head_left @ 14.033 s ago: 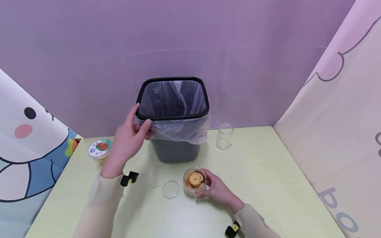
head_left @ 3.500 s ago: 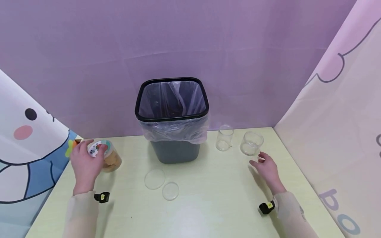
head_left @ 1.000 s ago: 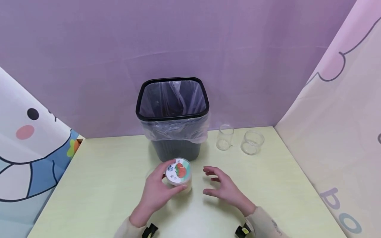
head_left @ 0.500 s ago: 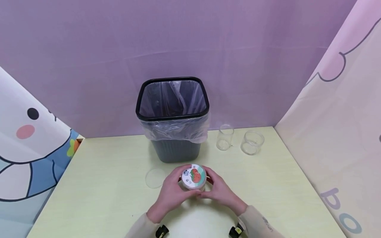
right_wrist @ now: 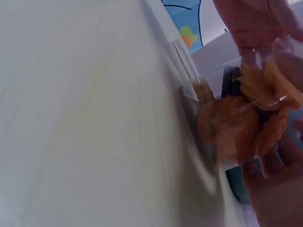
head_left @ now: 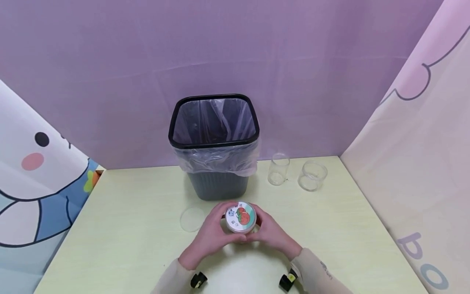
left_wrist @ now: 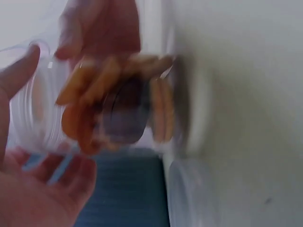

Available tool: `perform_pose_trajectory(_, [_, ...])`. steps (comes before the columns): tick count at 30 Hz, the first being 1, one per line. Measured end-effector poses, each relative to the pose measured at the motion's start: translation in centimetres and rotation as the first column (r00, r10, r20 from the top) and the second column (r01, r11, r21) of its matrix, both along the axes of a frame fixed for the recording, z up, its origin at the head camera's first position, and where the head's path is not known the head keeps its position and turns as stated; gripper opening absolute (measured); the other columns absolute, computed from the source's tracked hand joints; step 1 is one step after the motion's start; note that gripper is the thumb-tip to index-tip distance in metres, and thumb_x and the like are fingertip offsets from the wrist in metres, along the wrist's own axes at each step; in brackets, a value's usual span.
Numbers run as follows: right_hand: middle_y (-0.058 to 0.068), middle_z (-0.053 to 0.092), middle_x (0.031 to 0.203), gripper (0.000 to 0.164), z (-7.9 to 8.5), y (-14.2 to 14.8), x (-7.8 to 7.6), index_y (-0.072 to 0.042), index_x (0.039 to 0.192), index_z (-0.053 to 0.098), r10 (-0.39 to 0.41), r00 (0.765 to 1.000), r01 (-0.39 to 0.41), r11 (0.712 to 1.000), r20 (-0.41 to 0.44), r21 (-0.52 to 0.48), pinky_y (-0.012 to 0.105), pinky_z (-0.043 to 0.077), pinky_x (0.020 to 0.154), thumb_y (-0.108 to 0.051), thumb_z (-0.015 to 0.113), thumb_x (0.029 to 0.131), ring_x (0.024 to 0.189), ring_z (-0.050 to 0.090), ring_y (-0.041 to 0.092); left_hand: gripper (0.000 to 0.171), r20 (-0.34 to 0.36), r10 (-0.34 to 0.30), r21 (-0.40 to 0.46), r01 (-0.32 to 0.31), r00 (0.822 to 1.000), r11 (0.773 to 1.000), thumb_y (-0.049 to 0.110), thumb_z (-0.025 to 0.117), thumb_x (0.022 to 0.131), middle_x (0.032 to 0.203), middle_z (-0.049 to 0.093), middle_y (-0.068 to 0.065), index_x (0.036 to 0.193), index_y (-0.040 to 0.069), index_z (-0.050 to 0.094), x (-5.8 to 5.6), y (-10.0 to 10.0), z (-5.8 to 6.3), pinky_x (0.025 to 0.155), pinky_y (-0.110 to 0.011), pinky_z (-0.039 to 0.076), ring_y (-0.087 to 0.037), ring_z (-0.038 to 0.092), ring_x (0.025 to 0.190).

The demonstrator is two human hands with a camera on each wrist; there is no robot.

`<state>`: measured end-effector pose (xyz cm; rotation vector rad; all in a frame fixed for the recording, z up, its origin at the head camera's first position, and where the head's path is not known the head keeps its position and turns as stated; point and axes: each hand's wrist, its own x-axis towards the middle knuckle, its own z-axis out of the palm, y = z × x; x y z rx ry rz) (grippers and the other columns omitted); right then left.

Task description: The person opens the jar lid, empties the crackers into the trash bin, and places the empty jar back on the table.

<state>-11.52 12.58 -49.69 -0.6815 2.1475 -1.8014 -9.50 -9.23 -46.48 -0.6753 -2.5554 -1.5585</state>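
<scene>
A see-through plastic jar of cookies (left_wrist: 113, 104) is between my two hands at the front middle of the table. Its round lid (head_left: 240, 217) is on top, printed with red fruit on white and green. My left hand (head_left: 213, 230) grips the jar's upper part from the left, my right hand (head_left: 271, 232) from the right. Both thumbs meet at the near side, close under the lid. Orange-brown and dark cookies (right_wrist: 236, 127) show through the wall in both wrist views. Whether the jar's base touches the table, I cannot tell.
Behind the hands stands a grey bin (head_left: 217, 185) with a black rim and a plastic liner. To its right are a tall transparent jar (head_left: 278, 173) and a wider one (head_left: 312, 179). A transparent round lid (head_left: 192, 219) lies left of the hands.
The wider jar, earlier full of cookies in my right hand, now stands back right without them. My left hand brought the lidded jar from the left to the middle, where my right hand joined it.
</scene>
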Motion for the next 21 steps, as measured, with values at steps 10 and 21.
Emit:
perform_pose_trajectory(10, [0.003,0.053,0.141,0.091,-0.3,0.3,-0.5,-0.011,0.147,0.045,0.048,0.997,-0.045,0.998,0.054,-0.054,0.028,0.037,0.108,-0.006,0.091,0.068,0.131,0.048,0.023,0.081,0.138,-0.281,0.155,0.259,0.95,0.953,0.016,0.093,0.069,0.145,0.052,0.003,0.141,0.019,0.055,-2.4,-1.5,0.3,0.108,-0.055,0.036,-0.02,0.045,0.135])
perform_pose_trajectory(21, [0.005,0.053,0.141,0.09,-0.3,0.1,-0.1,-0.011,0.147,0.045,0.029,0.997,-0.024,0.998,0.073,-0.066,0.028,0.039,0.107,-0.005,0.09,0.069,0.13,0.049,0.027,0.085,0.189,-0.345,0.208,0.305,0.92,0.929,0.016,0.092,0.07,0.148,0.049,0.004,0.145,0.016,0.053,-3.1,-1.7,0.3,0.108,-0.052,0.035,-0.02,0.041,0.138])
